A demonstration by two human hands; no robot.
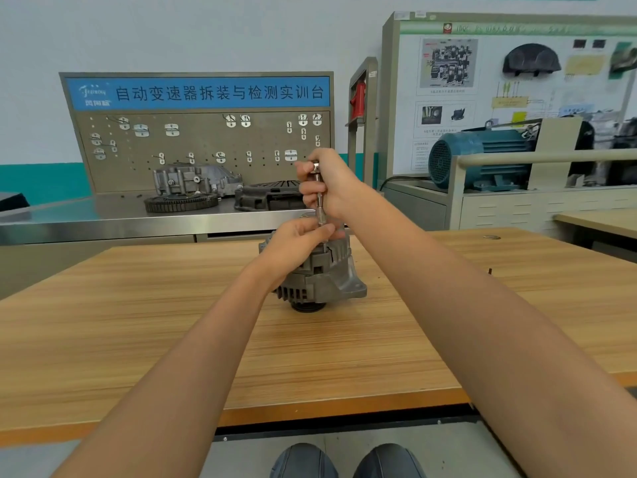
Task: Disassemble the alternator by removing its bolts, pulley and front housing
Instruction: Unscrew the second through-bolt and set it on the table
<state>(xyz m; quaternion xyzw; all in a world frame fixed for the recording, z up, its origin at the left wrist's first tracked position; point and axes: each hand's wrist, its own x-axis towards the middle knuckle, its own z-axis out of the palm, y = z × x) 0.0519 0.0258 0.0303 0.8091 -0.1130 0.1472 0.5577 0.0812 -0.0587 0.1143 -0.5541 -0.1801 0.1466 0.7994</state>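
Two bare hands work a slim socket driver held upright over an alternator that stands pulley-down near the middle of a wooden workbench, a pose that turns the rear through-bolts upward. Gripping from above, the right hand curls its fingers round the tool's top and shaft, apparently to turn it, while the left hand pinches the lower end with bunched fingertips, likely guiding the socket onto a bolt hidden beneath them and steadying the housing against twisting.
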